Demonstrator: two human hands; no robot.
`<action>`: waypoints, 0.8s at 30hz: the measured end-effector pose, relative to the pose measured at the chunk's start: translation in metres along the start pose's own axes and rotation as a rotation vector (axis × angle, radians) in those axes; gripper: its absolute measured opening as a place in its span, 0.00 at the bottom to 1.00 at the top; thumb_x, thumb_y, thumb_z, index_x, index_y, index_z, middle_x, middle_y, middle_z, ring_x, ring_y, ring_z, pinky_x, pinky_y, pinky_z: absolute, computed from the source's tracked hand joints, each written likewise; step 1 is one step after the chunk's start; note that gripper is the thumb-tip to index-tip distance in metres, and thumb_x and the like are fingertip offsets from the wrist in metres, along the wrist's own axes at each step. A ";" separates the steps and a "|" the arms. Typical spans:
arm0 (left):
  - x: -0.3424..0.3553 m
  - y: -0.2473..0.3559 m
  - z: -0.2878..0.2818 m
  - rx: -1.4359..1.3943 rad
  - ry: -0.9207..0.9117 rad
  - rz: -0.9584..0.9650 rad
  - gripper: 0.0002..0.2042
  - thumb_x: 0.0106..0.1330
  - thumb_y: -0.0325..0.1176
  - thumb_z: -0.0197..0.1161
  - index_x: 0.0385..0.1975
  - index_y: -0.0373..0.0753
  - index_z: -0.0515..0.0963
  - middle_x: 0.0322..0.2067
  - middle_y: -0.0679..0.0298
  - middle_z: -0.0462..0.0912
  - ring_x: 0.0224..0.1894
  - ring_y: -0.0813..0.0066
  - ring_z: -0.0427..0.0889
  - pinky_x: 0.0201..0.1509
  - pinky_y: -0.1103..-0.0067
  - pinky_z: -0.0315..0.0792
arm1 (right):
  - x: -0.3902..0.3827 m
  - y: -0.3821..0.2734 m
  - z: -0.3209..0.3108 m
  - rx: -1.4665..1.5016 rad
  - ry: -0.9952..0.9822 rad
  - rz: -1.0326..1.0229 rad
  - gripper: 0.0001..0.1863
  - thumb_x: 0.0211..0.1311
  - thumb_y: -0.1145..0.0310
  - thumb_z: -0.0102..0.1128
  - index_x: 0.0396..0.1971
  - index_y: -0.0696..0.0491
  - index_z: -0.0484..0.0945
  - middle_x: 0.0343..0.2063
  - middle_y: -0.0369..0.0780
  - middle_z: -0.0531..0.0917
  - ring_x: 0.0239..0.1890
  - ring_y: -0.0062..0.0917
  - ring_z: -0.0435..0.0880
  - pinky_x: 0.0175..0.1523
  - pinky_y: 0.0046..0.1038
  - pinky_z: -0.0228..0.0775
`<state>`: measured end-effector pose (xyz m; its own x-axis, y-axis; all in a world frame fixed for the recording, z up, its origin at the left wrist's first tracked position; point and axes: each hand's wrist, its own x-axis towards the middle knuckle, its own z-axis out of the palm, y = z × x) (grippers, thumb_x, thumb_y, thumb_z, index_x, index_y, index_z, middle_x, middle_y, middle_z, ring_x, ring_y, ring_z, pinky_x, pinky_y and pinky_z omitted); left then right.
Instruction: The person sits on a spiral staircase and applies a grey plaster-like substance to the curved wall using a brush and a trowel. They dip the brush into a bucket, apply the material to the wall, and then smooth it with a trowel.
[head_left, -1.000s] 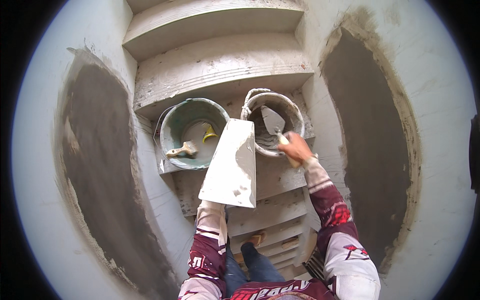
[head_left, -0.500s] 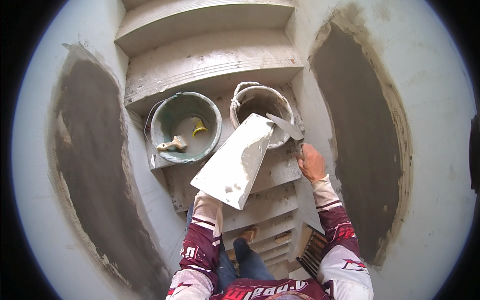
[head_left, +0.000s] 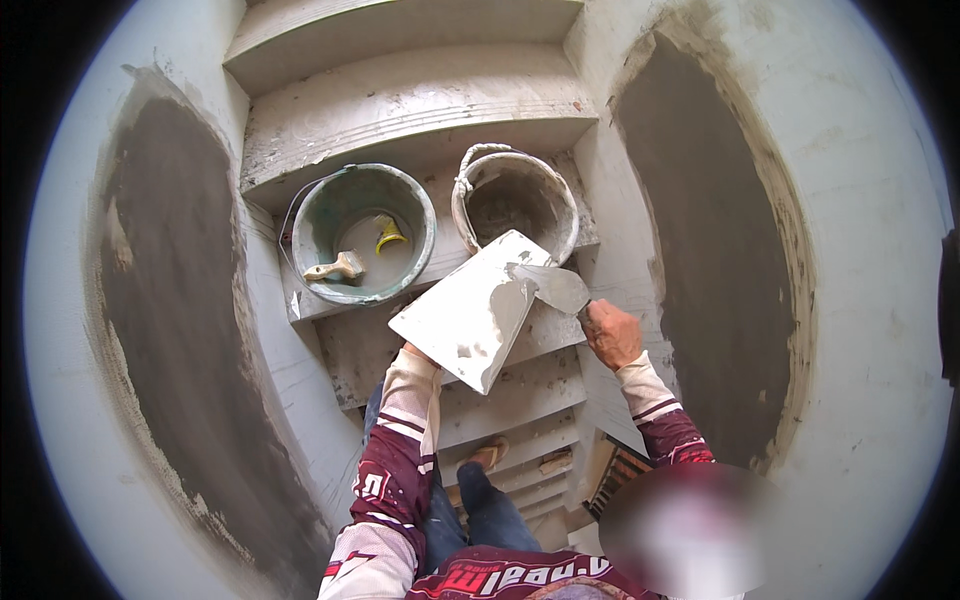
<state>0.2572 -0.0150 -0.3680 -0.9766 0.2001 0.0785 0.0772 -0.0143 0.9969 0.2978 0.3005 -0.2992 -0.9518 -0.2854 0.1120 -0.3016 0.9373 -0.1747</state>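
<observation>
A white rectangular plasterer's hawk (head_left: 450, 310) is held up in front of me, tilted across the view. Its lower edge covers most of my left hand (head_left: 420, 353), which carries it from beneath with the fingers hidden. Wet pale plaster (head_left: 495, 300) is smeared along the hawk's right side. My right hand (head_left: 612, 335) is closed round the handle of a pointed trowel (head_left: 560, 289), whose blade tip overlaps the hawk's right edge. Behind the hawk stands a mortar-crusted bucket (head_left: 550, 180) with a rope-wrapped handle and grey residue inside.
A green bucket (head_left: 427, 215) of cloudy water holds a paintbrush (head_left: 335, 267) and a yellow object (head_left: 388, 233). Both buckets stand on a stair tread; more steps (head_left: 420, 90) rise ahead and descend below. Grey plaster patches cover the left wall (head_left: 180, 280) and right wall (head_left: 715, 260).
The trowel has swung lower and its blade now reaches over the hawk's right edge. My right hand has shifted slightly down and left. The hawk sits a little nearer me, uncovering more of the crusted bucket.
</observation>
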 end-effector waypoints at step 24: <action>0.001 0.009 0.013 0.151 0.012 0.108 0.12 0.73 0.33 0.51 0.46 0.32 0.76 0.33 0.62 0.81 0.31 0.76 0.80 0.36 0.78 0.78 | -0.036 0.006 0.008 0.076 0.080 0.269 0.10 0.57 0.65 0.62 0.34 0.52 0.71 0.28 0.43 0.77 0.29 0.43 0.80 0.30 0.41 0.70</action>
<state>0.2597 -0.0019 -0.3595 -0.9631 0.1940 0.1863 0.2105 0.1121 0.9711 0.3295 0.3145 -0.3124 -0.9917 -0.0088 0.1281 -0.0449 0.9585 -0.2814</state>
